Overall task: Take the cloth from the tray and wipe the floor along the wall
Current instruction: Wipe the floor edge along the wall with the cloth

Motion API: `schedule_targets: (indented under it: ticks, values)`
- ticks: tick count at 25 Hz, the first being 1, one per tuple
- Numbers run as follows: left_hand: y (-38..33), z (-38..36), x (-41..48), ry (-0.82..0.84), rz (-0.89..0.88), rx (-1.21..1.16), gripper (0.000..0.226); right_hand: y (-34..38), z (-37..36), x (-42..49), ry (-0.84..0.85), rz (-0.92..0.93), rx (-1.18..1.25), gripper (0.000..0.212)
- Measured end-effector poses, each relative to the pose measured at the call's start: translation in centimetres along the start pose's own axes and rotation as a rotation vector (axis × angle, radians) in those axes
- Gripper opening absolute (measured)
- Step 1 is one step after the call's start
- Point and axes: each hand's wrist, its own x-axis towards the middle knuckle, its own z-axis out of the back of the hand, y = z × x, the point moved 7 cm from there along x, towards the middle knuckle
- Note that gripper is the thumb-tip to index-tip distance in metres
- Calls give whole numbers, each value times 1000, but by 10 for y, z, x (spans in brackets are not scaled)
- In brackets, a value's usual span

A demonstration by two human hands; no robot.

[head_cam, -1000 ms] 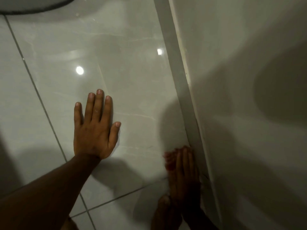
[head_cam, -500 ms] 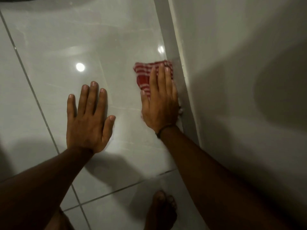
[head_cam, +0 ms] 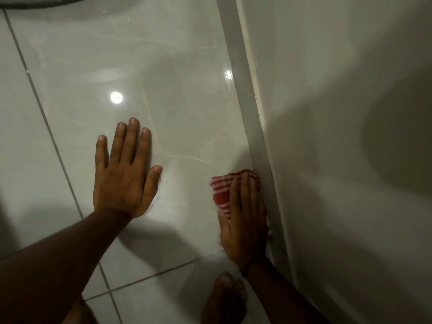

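Glossy pale tiled floor (head_cam: 163, 54) across the left and centre of the view, crossed by dark grout lines (head_cam: 44, 118), with a round ceiling-light reflection (head_cam: 116, 97) above the fingertips of the left hand. Dark curved edge of some object (head_cam: 42, 2) at the top left corner, too little in view to identify.

Left hand (head_cam: 125, 176) pressed flat on the tile, palm down, fingers extended and slightly spread, thumb out to the side, nothing held; bare forearm (head_cam: 58, 260) running down to the lower left corner.

Further right, red-and-white striped cloth (head_cam: 223, 188) bunched on the floor, its right edge touching the grey skirting strip (head_cam: 247, 97) at the foot of the wall. Right hand (head_cam: 245, 220) laid palm down over the cloth, fingers straight and close together, pressing it to the tile rather than gripping it; only the cloth's upper and left portions visible beyond the fingers (head_cam: 244, 188). Little-finger side of the hand right against the skirting. Dark band (head_cam: 245, 267) around the right wrist.

Bare foot (head_cam: 225, 298) on the tile just below the right wrist, toes towards the top of the view.

Plain off-white wall (head_cam: 339, 90) filling the right side, marked by large soft shadows.
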Motion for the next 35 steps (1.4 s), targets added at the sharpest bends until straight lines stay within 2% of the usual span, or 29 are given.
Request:
schedule_targets:
  ticks: [6, 8, 12, 14, 17, 20, 25, 30, 35]
  values:
    - [0, -2, 1, 34, 19, -9, 81, 51, 47, 142, -163, 29, 86, 74]
    - [1, -3, 1, 38, 27, -11, 81, 46, 41, 130, -183, 28, 94, 72]
    - [1, -1, 2, 33, 29, -14, 79, 10, 11, 29, -102, 7, 8, 75]
    - [0, 0, 3, 22, 24, -14, 78, 1, 1, 6, -88, 15, 17, 76]
    - [0, -2, 3, 36, 26, -16, 78, 12, 12, 37, -115, 23, 34, 75]
    - [-1, -3, 3, 69, 30, -7, 79, 37, 36, 105, -182, 52, 133, 70]
    - [-10, 10, 2, 235, 94, -22, 78, 49, 66, 153, -102, 13, 381, 63]
    - [-50, 106, -19, 265, 174, -78, 80, 53, 159, 109, -33, -25, 553, 58]
    - [-89, 242, -25, 241, 255, -83, 78, 86, 279, 54, 12, 57, 498, 61]
